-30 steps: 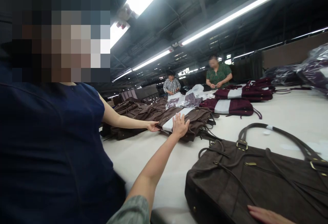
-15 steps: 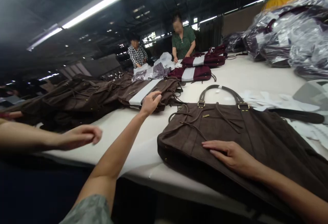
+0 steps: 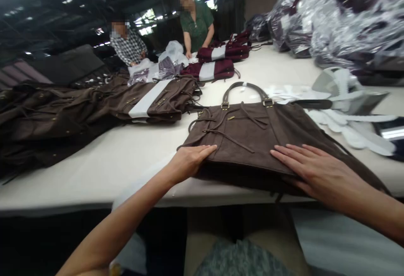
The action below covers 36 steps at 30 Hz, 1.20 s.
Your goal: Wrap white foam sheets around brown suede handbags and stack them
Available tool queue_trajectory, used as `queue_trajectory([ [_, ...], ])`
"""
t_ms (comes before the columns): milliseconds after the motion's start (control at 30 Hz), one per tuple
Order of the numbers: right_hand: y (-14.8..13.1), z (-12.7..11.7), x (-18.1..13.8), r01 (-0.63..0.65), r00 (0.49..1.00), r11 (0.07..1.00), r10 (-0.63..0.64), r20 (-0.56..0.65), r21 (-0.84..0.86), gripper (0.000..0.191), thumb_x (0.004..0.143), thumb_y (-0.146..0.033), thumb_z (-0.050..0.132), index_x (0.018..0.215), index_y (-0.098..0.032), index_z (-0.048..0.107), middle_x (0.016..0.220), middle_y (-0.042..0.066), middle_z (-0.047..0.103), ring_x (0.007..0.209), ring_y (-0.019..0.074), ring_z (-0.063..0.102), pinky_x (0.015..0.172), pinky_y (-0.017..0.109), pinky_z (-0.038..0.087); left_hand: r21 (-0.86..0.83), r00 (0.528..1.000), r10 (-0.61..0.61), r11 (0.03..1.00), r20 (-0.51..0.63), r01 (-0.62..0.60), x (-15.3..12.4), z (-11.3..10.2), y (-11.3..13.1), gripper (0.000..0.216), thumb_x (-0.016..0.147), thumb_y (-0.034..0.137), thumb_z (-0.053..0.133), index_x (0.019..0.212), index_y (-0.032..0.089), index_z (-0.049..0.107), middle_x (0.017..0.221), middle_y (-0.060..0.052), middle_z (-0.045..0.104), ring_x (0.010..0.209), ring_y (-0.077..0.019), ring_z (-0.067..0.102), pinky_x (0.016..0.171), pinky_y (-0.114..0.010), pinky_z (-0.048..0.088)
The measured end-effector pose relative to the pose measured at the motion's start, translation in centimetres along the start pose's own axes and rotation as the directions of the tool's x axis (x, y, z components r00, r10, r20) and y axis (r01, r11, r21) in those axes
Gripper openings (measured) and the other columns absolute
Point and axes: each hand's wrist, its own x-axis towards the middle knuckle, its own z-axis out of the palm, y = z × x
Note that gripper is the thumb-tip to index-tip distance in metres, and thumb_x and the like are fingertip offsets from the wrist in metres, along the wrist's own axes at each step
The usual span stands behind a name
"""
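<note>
A dark brown handbag [image 3: 249, 133] lies on the white table with its base towards me, its looped handles pointing away and thin cords hanging over its front. My left hand [image 3: 191, 160] is closed on the bag's near left corner, fingers together over the edge; its thumb is hard to see. Flat on the near right part of the front rests my right hand [image 3: 318, 171], fingers stretched and a little apart, thumb down by the base edge.
Brown bags, one with a white paper band [image 3: 150, 99], are piled on the left. Maroon bags [image 3: 217, 69] lie farther back, near two people. Plastic-wrapped bags [image 3: 347, 23] are heaped at the back right. White strips [image 3: 344, 124] lie right of the handbag.
My left hand has come from the banded brown bag to the handbag's left corner. My right hand has spread its fingers. Another person's arm at the left is out of view; the view has turned left.
</note>
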Motion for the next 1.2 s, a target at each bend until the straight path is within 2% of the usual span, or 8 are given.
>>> queue_trajectory([
  [200, 1.4, -2.8, 0.5, -0.047, 0.999, 0.988, 0.05, 0.016, -0.15, 0.057, 0.087, -0.009, 0.04, 0.142, -0.021, 0.047, 0.121, 0.005, 0.068, 0.092, 0.0181, 0.071, 0.079, 0.026, 0.056, 0.067, 0.985, 0.143, 0.988, -0.097, -0.137, 1.2, -3.0, -1.4, 0.071, 0.082, 0.008, 0.039, 0.145, 0.038, 0.035, 0.135, 0.005, 0.057, 0.112, -0.0165, 0.064, 0.095, -0.028, 0.053],
  [300, 3.0, -2.6, 1.9, 0.005, 0.994, 0.989, 0.012, 0.11, -0.15, 0.062, 0.084, -0.006, 0.043, 0.143, -0.026, 0.045, 0.109, 0.002, 0.073, 0.078, 0.0161, 0.072, 0.072, 0.025, 0.056, 0.114, 0.977, 0.186, 0.978, -0.101, -0.175, 1.5, -1.4, -2.3, 0.069, 0.085, 0.006, 0.036, 0.147, 0.035, 0.033, 0.139, 0.003, 0.054, 0.117, -0.0157, 0.06, 0.1, -0.029, 0.051],
  [433, 3.4, 2.2, 1.2, 0.089, 0.996, 0.988, -0.086, 0.034, -0.128, 0.074, 0.076, 0.005, 0.041, 0.143, -0.026, 0.046, 0.136, 0.006, 0.057, 0.116, 0.0181, 0.061, 0.094, 0.028, 0.052, 0.16, 0.972, 0.185, 0.974, -0.146, -0.161, 0.2, 4.4, -3.5, 0.061, 0.091, 0.005, 0.028, 0.148, 0.027, 0.033, 0.145, -0.006, 0.048, 0.132, -0.0179, 0.047, 0.111, -0.04, 0.041],
  [533, 2.4, 4.9, -0.5, 0.04, 0.994, 0.985, -0.057, -0.097, -0.166, 0.075, 0.078, 0.007, 0.038, 0.146, -0.024, 0.041, 0.148, 0.007, 0.044, 0.133, 0.0193, 0.045, 0.109, 0.037, 0.041, 0.201, 0.982, 0.165, 0.969, -0.091, -0.145, -0.7, 6.4, -3.9, 0.064, 0.091, 0.003, 0.024, 0.15, 0.027, 0.026, 0.15, -0.007, 0.04, 0.138, -0.02, 0.037, 0.115, -0.048, 0.034],
  [767, 1.8, 2.4, -2.8, -0.107, 0.994, 0.973, 0.099, -0.05, -0.205, 0.069, 0.088, -0.021, 0.055, 0.15, -0.034, 0.029, 0.15, 0.005, 0.041, 0.14, 0.0317, 0.033, 0.113, 0.064, 0.018, 0.38, 0.978, 0.143, 0.905, 0.152, -0.191, -0.5, 1.5, -2.9, 0.079, 0.079, 0.011, 0.045, 0.149, 0.04, 0.023, 0.153, -0.003, 0.035, 0.144, -0.0347, 0.021, 0.112, -0.071, 0.01],
  [933, 3.4, 0.4, -2.9, -0.071, 0.982, 0.996, 0.078, 0.173, -0.049, 0.087, 0.078, -0.042, 0.07, 0.152, -0.037, 0.024, 0.155, 0.007, 0.031, 0.14, 0.0354, 0.031, 0.108, 0.06, 0.029, 0.339, 0.939, 0.03, 0.928, 0.344, -0.154, 0.0, 0.0, -2.2, 0.097, 0.066, 0.017, 0.055, 0.152, 0.033, 0.014, 0.153, -0.013, 0.035, 0.142, -0.0313, 0.031, 0.113, -0.061, 0.024],
  [1067, 4.3, 0.1, -2.8, -0.049, 0.962, 0.999, 0.042, 0.271, 0.016, 0.093, 0.073, -0.012, 0.063, 0.152, -0.036, 0.022, 0.155, 0.005, 0.031, 0.142, 0.0298, 0.029, 0.113, 0.052, 0.026, 0.406, 0.962, 0.066, 0.897, 0.266, -0.174, 0.4, 1.7, -3.0, 0.092, 0.069, 0.012, 0.054, 0.153, 0.023, 0.019, 0.142, -0.018, 0.049, 0.133, -0.0284, 0.045, 0.114, -0.05, 0.031],
  [1200, 4.8, -0.1, -2.9, -0.016, 0.981, 1.0, 0.011, 0.195, 0.025, 0.098, 0.06, 0.004, 0.048, 0.151, -0.029, 0.03, 0.148, 0.005, 0.044, 0.137, 0.0214, 0.04, 0.112, 0.041, 0.033, 0.428, 0.982, 0.145, 0.885, 0.118, -0.182, 0.7, 2.4, -4.1, 0.076, 0.074, 0.0, 0.037, 0.148, 0.019, 0.034, 0.13, -0.013, 0.061, 0.12, -0.023, 0.058, 0.108, -0.04, 0.041],
])
